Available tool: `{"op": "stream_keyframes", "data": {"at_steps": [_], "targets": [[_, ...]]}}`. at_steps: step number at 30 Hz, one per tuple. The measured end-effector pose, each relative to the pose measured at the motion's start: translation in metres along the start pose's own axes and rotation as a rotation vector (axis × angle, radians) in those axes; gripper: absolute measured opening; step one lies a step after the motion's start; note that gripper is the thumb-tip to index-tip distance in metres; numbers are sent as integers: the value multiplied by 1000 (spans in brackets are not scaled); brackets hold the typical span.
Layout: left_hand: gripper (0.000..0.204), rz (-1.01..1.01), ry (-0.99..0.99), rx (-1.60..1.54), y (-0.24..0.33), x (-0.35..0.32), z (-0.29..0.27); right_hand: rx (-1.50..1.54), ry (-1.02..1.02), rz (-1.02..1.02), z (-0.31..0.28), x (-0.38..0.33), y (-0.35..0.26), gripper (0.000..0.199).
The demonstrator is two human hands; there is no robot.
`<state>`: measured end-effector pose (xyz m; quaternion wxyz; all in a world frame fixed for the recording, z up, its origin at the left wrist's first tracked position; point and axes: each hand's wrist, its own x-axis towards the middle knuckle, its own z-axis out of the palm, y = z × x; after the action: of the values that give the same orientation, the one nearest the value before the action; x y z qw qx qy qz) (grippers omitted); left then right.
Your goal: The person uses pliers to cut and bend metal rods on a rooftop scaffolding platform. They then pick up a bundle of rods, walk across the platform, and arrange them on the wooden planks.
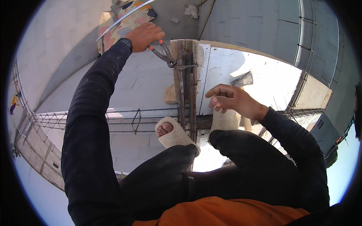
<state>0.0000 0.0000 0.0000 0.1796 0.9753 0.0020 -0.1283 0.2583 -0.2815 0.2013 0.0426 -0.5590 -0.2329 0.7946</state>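
Note:
My left hand reaches far forward and grips the orange handles of pincer pliers. The plier jaws bite on tie wire at the steel rebar cage that runs along a wooden form. My right hand hovers over the near part of the cage, fingers loosely curled, holding nothing that I can see. I squat on the wall top, one beige sandal beside the bars and the other sandal on the right.
A hatchet lies on the bright white slab right of the cage. More rebar cage runs left along the block wall. A drop to lower ground opens on both sides.

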Motion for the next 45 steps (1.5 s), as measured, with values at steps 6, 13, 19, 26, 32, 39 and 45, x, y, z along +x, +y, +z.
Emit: {"op": "stream_keyframes", "data": {"at_steps": [6, 13, 19, 26, 32, 39, 45], "targets": [[47, -207, -6, -38, 29, -59, -21, 41, -29, 8, 17, 29, -11, 56], [44, -470, 41, -12, 91, -110, -53, 474, -99, -46, 93, 106, -20, 71], [40, -601, 105, 73, 145, -117, -80, 1382, 139, -176, 151, 185, -87, 55], [46, -758, -341, -348, 146, -115, -131, 1589, 250, -212, 152, 201, -85, 21], [48, -889, -708, -1775, 119, -141, -107, 1599, 50, -263, 160, 199, -72, 12], [37, -739, -317, -434, 157, -126, -103, 1746, 243, -272, 158, 184, -89, 23], [49, -724, -70, -161, 186, -128, -104, 1809, 204, -251, 151, 196, -90, 38]]}}
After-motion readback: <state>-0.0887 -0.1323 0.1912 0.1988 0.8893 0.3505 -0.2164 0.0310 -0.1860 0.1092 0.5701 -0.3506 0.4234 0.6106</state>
